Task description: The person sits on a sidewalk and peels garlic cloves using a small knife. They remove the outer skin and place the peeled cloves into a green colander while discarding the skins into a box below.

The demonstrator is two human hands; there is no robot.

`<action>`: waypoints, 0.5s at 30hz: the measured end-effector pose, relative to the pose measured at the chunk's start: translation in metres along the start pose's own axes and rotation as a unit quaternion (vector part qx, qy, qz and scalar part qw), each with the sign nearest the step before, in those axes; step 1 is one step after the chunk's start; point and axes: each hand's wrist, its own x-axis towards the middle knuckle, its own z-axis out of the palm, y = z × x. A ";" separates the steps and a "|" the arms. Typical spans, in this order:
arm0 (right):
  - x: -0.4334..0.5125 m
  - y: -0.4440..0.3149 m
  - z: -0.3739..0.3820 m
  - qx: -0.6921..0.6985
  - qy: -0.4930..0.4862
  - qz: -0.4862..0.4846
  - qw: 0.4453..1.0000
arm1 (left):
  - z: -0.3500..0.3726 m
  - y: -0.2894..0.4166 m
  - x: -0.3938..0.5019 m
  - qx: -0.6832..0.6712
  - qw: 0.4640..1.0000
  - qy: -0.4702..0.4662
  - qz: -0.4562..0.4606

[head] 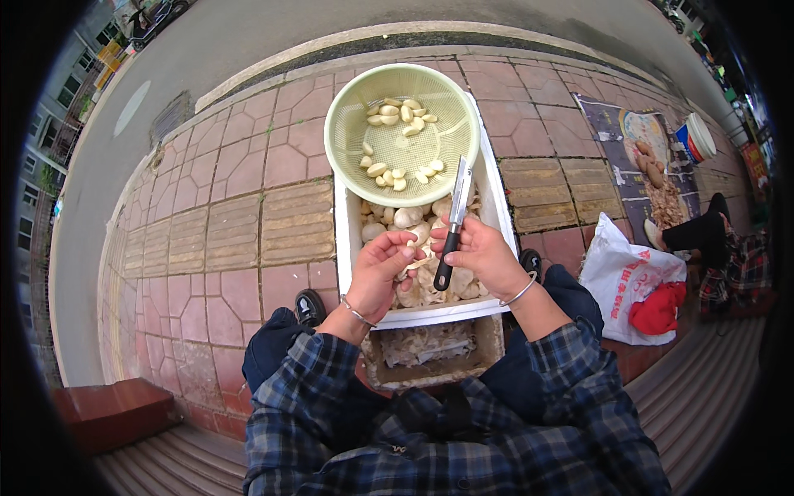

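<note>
My left hand (375, 266) pinches a pale garlic clove (417, 264) between thumb and fingers, its skin partly hidden by them. In my right hand (487, 251) is a peeler (459, 201) with a metal blade pointing away from me and a black handle. Both hands hover over a white foam box (343, 248) of garlic bulbs (407, 217) and loose papery skins. Across the far end of that box rests a pale green plastic colander (330, 136). Peeled garlic cloves (389, 111) lie inside it in scattered groups.
Between my legs stands a smaller, dirty box (496, 359) holding skins. To the right are a white woven sack (611, 279), red cloth (654, 313) and a seated person's leg (691, 234). Beyond them, brown tubers (652, 170) lie on a printed sheet (598, 121) beside a bucket (700, 139).
</note>
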 end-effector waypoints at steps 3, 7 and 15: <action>-0.001 -0.004 0.000 0.009 -0.041 0.003 0.999 | 0.003 0.002 -0.001 0.015 1.000 -0.008 0.014; -0.003 0.000 0.001 0.025 -0.061 -0.011 0.998 | 0.003 -0.002 -0.001 0.062 0.998 -0.006 0.030; -0.006 -0.010 0.005 -0.026 -0.048 0.009 0.998 | 0.014 0.003 -0.004 0.100 0.995 0.001 0.018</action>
